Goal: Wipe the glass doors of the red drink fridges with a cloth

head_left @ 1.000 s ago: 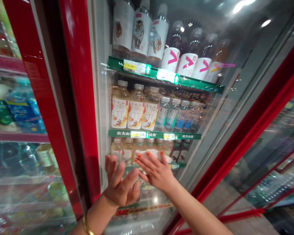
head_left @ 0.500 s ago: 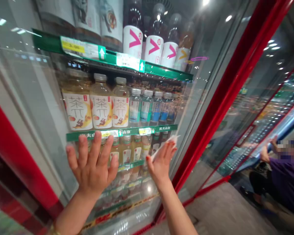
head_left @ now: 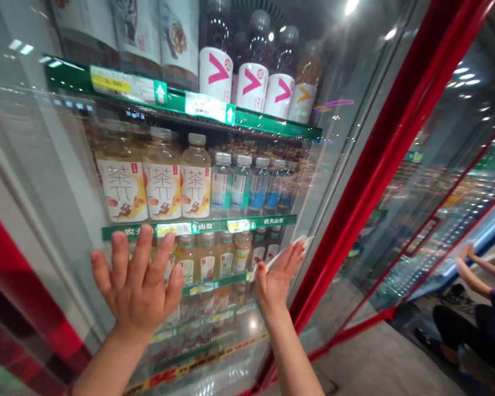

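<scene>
My left hand is open, its fingers spread, at the glass door of a drinks fridge. Whether its fingertips press on the pane, I cannot tell. On the right, my right hand holds a thin white cloth under its fingers against the glass. Only the cloth's edges show past the hand. Behind the pane, tea bottles with white and yellow labels stand on a green-edged shelf. Smaller bottles with teal and blue labels are beside them.
Red door frames rise at the right and lower left. Bottles with pink marks fill an upper shelf. At the far right, another person crouches with arms raised to another glass door, above the grey floor.
In the picture, my left hand has shifted left and slightly down, while my right hand with the cloth has moved a little right. The view has shifted slightly; the other person's arms have extended.
</scene>
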Action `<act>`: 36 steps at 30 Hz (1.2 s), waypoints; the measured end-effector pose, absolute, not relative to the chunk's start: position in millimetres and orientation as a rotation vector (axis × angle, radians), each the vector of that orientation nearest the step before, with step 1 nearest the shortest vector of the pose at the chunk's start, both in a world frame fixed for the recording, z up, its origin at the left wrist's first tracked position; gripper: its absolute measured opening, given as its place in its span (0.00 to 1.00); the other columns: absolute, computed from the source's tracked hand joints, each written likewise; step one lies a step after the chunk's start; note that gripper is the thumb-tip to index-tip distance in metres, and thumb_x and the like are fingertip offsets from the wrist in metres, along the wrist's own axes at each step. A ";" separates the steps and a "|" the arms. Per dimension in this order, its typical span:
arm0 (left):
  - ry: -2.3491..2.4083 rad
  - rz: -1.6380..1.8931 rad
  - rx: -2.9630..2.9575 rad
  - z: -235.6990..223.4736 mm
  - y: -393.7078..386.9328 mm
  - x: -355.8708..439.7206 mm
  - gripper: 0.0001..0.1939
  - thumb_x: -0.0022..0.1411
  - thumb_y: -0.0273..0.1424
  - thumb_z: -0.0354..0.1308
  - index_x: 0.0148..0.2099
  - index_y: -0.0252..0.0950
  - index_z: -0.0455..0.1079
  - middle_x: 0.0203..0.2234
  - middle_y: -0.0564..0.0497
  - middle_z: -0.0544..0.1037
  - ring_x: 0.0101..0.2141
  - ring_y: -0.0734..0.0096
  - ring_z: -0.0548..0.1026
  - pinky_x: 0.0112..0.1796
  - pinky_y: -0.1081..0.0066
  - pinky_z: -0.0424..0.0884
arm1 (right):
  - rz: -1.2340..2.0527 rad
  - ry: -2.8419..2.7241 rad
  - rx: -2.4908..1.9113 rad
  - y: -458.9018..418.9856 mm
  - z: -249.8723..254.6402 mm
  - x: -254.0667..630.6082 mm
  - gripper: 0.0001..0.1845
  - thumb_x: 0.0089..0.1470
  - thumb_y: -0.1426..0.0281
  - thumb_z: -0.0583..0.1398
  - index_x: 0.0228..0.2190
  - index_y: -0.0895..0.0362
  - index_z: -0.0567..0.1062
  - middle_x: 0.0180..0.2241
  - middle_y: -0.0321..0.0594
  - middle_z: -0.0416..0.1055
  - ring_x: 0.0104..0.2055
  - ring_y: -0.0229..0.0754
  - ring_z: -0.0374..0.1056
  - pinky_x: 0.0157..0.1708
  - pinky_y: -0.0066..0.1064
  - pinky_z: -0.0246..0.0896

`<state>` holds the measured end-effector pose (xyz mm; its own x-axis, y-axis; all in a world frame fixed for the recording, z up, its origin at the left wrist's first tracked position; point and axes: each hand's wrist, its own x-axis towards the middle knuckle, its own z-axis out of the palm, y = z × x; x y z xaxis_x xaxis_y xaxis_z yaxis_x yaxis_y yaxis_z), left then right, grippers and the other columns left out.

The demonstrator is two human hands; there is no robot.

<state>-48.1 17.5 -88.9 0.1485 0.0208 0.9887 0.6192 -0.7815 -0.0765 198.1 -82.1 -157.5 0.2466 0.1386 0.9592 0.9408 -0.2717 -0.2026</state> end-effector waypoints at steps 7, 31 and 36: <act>-0.601 -1.718 -1.969 -97.8 27.1 -50.7 0.40 0.71 0.34 0.62 0.80 0.52 0.56 0.80 0.56 0.53 0.80 0.46 0.46 0.77 0.34 0.36 | -1.345 -1.562 -1.402 -60.7 -140.6 148.0 0.44 0.73 0.51 0.52 0.79 0.54 0.48 0.82 0.41 0.37 0.85 0.53 0.29 0.82 0.58 0.23; -0.617 -1.361 -1.918 -153.5 14.6 -52.8 0.51 0.66 0.52 0.68 0.82 0.49 0.50 0.81 0.50 0.43 0.81 0.51 0.37 0.77 0.35 0.30 | -1.073 -1.124 -1.545 -63.7 -91.6 185.6 0.46 0.75 0.62 0.49 0.79 0.54 0.26 0.82 0.55 0.26 0.84 0.66 0.25 0.74 0.83 0.32; -0.609 -1.415 -2.004 -151.1 8.5 -62.7 0.49 0.68 0.46 0.67 0.82 0.49 0.49 0.78 0.49 0.57 0.81 0.56 0.42 0.78 0.40 0.32 | -1.298 -1.763 -1.336 -54.5 -97.9 148.4 0.41 0.74 0.62 0.55 0.79 0.42 0.45 0.80 0.34 0.53 0.84 0.47 0.39 0.82 0.58 0.26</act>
<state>-62.7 8.5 -151.1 0.3248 0.0241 0.9455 0.6696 -0.7119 -0.2119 148.4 -54.5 -97.9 -0.3392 0.3823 0.8595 0.9342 0.0299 0.3554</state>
